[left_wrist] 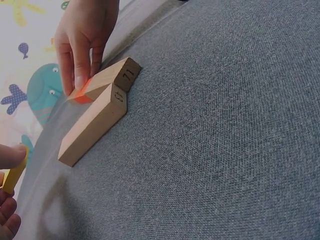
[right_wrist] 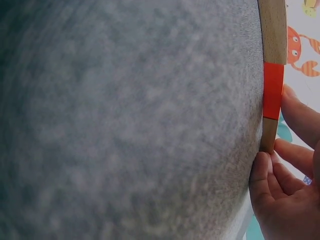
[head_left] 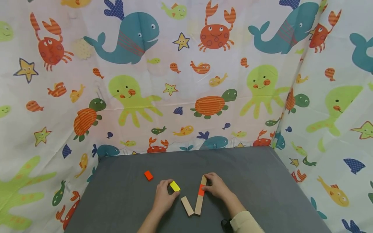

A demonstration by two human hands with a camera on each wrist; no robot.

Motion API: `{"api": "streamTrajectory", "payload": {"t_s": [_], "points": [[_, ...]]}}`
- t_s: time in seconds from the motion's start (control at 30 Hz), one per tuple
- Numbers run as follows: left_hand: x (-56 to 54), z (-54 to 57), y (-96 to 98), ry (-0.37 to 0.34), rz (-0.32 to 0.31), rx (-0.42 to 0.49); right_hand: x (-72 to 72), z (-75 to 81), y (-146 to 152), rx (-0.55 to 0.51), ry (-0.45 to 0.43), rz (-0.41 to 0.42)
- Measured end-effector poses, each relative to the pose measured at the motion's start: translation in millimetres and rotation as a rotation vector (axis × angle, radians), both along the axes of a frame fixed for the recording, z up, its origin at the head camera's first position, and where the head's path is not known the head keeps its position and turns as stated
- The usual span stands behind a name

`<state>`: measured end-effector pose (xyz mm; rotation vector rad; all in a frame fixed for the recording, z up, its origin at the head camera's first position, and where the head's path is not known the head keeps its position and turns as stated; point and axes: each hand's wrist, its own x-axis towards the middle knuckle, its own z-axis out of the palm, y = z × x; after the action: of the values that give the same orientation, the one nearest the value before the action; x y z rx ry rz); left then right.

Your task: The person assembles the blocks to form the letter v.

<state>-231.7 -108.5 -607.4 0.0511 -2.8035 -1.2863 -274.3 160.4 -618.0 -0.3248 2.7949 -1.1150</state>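
My left hand [head_left: 163, 198] pinches a small yellow block [head_left: 175, 185] between thumb and fingers, left of the wooden pieces. A row on the grey table runs away from me: a long wooden block [head_left: 199, 205], an orange-red block [head_left: 201, 190] and a far wooden block [head_left: 203, 180]. At the row's far end, my right hand [head_left: 218, 186] holds the far wooden block with bent fingers, its thumb against the orange-red one. Another wooden block [head_left: 187, 206] lies at an angle, its near end meeting the row's near end in a V. The left wrist view shows "71" on the row's near end.
A loose orange-red block [head_left: 148, 175] lies on the grey cloth table [head_left: 122, 187], farther off to the left. Behind and beside the table hangs a curtain [head_left: 186, 129] printed with sea animals. A dark object [head_left: 226, 225] sits at the right wrist.
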Motion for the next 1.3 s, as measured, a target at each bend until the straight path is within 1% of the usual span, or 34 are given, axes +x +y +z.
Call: {"api": "streamTrajectory", "payload": {"t_s": [0.17, 0.23, 0.5, 0.57, 0.83, 1.07, 1.3], "points": [[-2.8, -2.1, 1.7, 0.007, 0.005, -0.012, 0.1, 1.5, 0, -0.003, -0.014, -0.005], [-3.9, -3.5, 2.1, 0.004, 0.007, -0.019, -0.3, 2.2, 0, -0.004, -0.006, -0.004], [-6.7, -7.3, 5.2, -0.013, 0.008, -0.007, -1.4, 0.4, 0, -0.001, -0.002, -0.005], [-6.7, -7.2, 6.2, -0.023, 0.007, -0.001, -1.4, 0.2, 0, 0.004, -0.007, -0.002], [-8.0, -9.0, 11.2, -0.002, -0.003, -0.004, -1.6, 1.2, 0, 0.004, -0.008, -0.001], [-7.3, -12.2, 13.9, -0.033, -0.011, 0.005, -2.2, -0.7, 0, 0.012, -0.016, 0.001], [-7.5, -17.0, 15.7, -0.039, -0.028, -0.011, 0.0, -1.4, 0, 0.016, -0.015, -0.001]]}}
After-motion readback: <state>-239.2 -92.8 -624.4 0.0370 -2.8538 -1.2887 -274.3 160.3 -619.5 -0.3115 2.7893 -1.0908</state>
